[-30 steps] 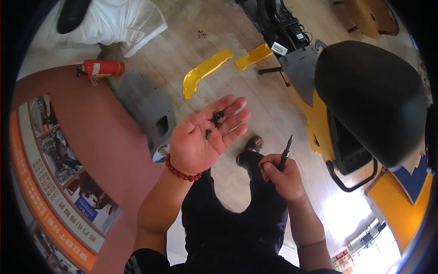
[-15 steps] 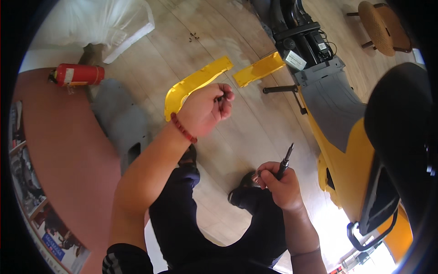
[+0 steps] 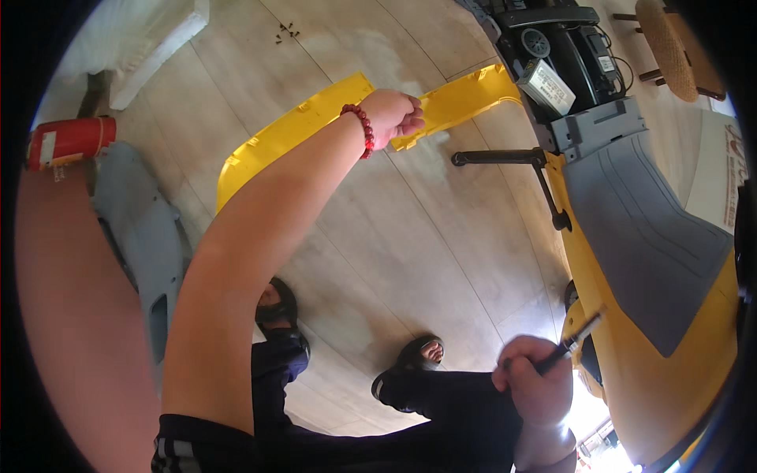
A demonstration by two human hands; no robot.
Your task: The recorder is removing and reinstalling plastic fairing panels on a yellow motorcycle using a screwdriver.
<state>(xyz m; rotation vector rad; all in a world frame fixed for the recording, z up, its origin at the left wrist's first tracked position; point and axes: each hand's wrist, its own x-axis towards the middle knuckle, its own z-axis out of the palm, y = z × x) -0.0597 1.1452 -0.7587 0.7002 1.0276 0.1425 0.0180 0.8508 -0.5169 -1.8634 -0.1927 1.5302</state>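
My left hand [image 3: 392, 118] is stretched forward, fingers curled over what it holds, contents hidden, above two yellow plastic panels [image 3: 292, 122] [image 3: 467, 101] on the floor. A red bead bracelet circles that wrist. My right hand [image 3: 535, 390] is low at the right, wrapped round a dark-handled screwdriver [image 3: 582, 333] whose metal bit points up to the right, beside the yellow scooter body [image 3: 694, 378]. Small dark screws [image 3: 285, 35] lie scattered on the floor beyond the panels.
The scooter's grey footboard [image 3: 639, 236], exposed frame, small box [image 3: 546, 85] and black stand [image 3: 493, 156] line the right. A stool [image 3: 662, 47] is behind. At left are a fire extinguisher [image 3: 72, 142], a grey panel [image 3: 138, 221] and a reddish curved surface [image 3: 63, 284].
My left hand has closed over the black screws seen in its palm and reached forward. My right hand has moved right and down with the screwdriver. The view has shifted.
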